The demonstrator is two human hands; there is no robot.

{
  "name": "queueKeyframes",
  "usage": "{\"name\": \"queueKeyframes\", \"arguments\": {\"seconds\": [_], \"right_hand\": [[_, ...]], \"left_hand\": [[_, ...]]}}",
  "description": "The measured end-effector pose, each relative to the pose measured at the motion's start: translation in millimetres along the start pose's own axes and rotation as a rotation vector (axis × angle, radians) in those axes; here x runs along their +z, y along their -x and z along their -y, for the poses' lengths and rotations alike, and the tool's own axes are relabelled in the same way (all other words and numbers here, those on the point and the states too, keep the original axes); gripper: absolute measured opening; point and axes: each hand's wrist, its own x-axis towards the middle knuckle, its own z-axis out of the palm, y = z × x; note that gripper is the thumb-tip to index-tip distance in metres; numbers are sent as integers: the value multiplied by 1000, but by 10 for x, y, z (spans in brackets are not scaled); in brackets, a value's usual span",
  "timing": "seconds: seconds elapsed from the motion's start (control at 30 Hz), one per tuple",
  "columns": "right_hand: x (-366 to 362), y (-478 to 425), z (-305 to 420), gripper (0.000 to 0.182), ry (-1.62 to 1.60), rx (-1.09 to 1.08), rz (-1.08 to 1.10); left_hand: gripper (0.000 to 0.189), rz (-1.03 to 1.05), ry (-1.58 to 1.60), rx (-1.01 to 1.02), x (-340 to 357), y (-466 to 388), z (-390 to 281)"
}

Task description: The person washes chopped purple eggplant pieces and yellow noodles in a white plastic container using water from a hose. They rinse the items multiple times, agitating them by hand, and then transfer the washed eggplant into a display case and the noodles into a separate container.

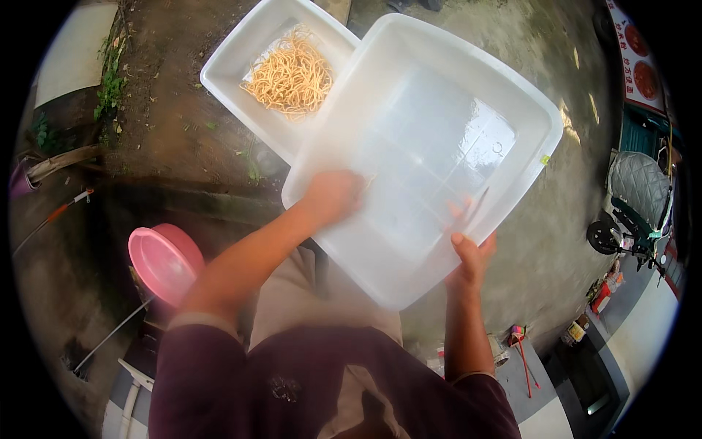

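Observation:
My right hand grips the near right wall of a large translucent white plastic tub, thumb outside and fingers showing blurred through the plastic. The tub is tilted, with a shiny, wet-looking floor. My left hand is inside the tub by its left wall, fingers curled and blurred. A thin pale strand shows at its fingertips; whether they grip it is unclear. Behind and to the left, partly covered by the large tub, is a smaller white plastic tub. A heap of yellowish noodle-like strands lies in it.
A pink plastic basin stands left of my left forearm. Bare soil lies at the far left, concrete ground at the right. A covered scooter and a red-handled dustpan are at the right.

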Motion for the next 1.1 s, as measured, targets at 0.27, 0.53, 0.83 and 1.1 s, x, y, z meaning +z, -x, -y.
{"name": "queueKeyframes", "arguments": {"seconds": [0.27, 0.53, 0.83, 1.1], "right_hand": [[-700, -40, -15, 75, -52, -7, -131], [-1490, -54, -460, 48, -144, 138, -339], [-1646, -153, -699, 40, -120, 308, -413], [-1541, -373, -925, 36, -151, 291, -285]], "left_hand": [[18, -334, 396, -442, -1150, -288, 568], [36, -613, -316, -474, -530, -863, 1750], [19, -381, -229, -172, -66, -940, 1114], [24, -594, -91, -295, -852, -774, 933]]}}
